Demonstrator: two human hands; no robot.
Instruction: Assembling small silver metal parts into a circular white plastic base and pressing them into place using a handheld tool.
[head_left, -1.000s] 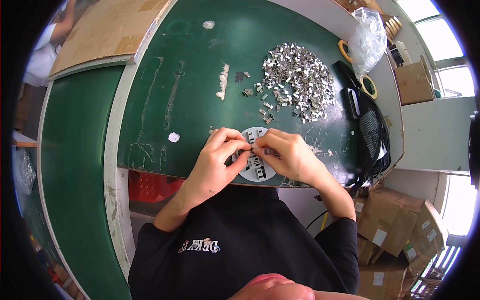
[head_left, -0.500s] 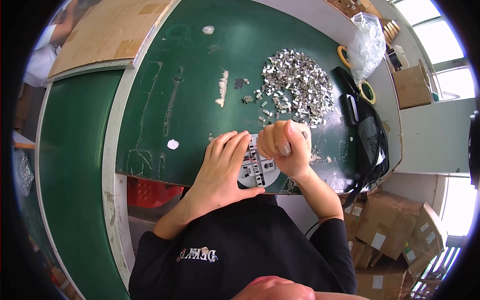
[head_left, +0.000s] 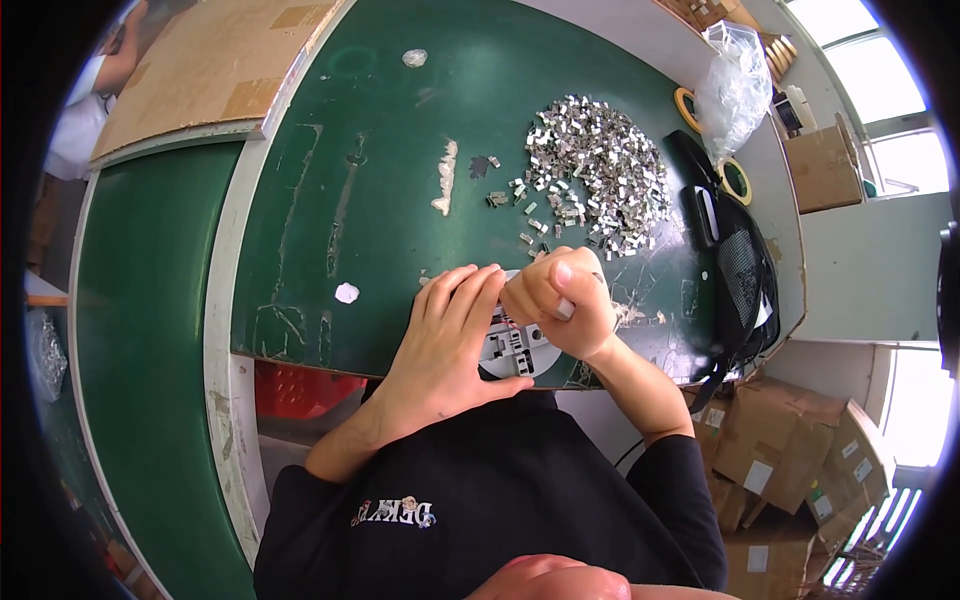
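Note:
At the near edge of the green table lies a round grey disc point(head_left: 545, 358) with raised blocks, slots and small metal pieces on its face. My left hand point(head_left: 447, 325) curves around its left side, fingers along the far left and thumb along the near rim, holding it. Above the disc's right part, my right hand point(head_left: 566, 303) is closed in a fist, thumb on top. Whatever the fist holds is hidden by the fingers. Part of the disc is covered by both hands. Beyond them is a large pile of small silvery metal clips point(head_left: 600, 170), with several strays nearer the disc.
On the right lie a black mesh bag point(head_left: 745, 270), tape rolls point(head_left: 735, 184) and a clear plastic bag point(head_left: 733, 95). A white scrap point(head_left: 346, 292) lies on the left. Cardboard boxes point(head_left: 775, 445) stand at lower right. A red crate point(head_left: 300, 388) sits below the table; another person's arm point(head_left: 120, 65) shows far left.
My right fist has moved slightly left and nearer to me, covering more of the disc. My left hand stays almost where it was.

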